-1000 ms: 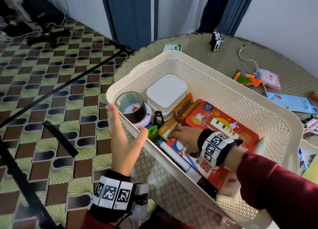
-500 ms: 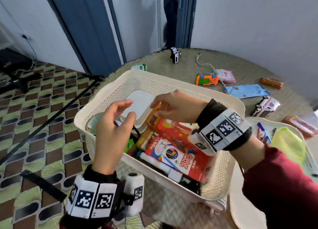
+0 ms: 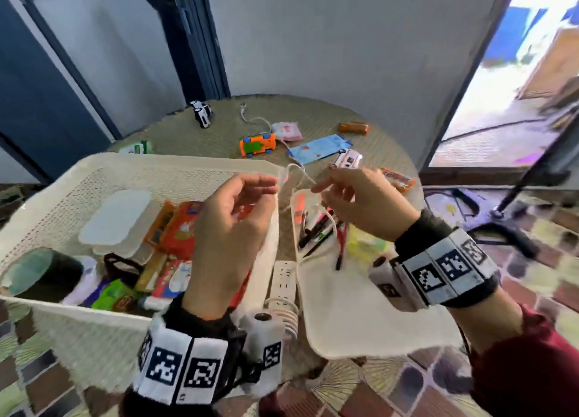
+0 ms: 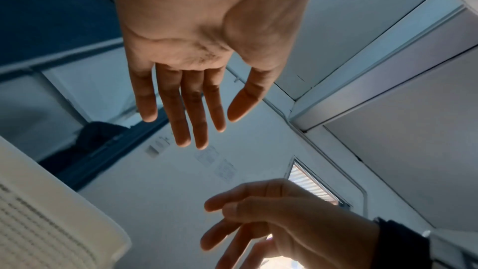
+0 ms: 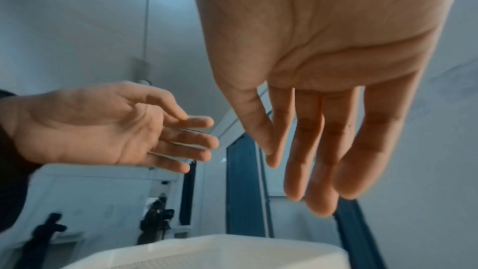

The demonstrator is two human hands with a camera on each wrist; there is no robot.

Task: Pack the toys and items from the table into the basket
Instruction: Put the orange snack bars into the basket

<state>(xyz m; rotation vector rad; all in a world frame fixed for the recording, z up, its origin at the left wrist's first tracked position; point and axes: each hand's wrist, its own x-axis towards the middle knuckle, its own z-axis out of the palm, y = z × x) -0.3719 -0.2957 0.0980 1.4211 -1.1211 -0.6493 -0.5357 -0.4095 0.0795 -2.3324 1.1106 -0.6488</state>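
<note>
Left hand point(image 3: 225, 228) and right hand point(image 3: 360, 203) above basket point(image 3: 175, 162), fingers loose, both empty.

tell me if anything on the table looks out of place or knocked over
One thing: the black-and-white toy car at the table's far edge seems tipped on its side or end, unlike the orange toy car, though it is small and blurred. Otherwise items lie scattered, waiting for the basket.

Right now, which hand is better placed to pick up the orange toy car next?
Right. The right hand is raised, open and empty on the side of the table where the orange toy car lies beyond the basket. The left hand, also open, hangs over the basket, so it would likely need the longer reach.
</note>
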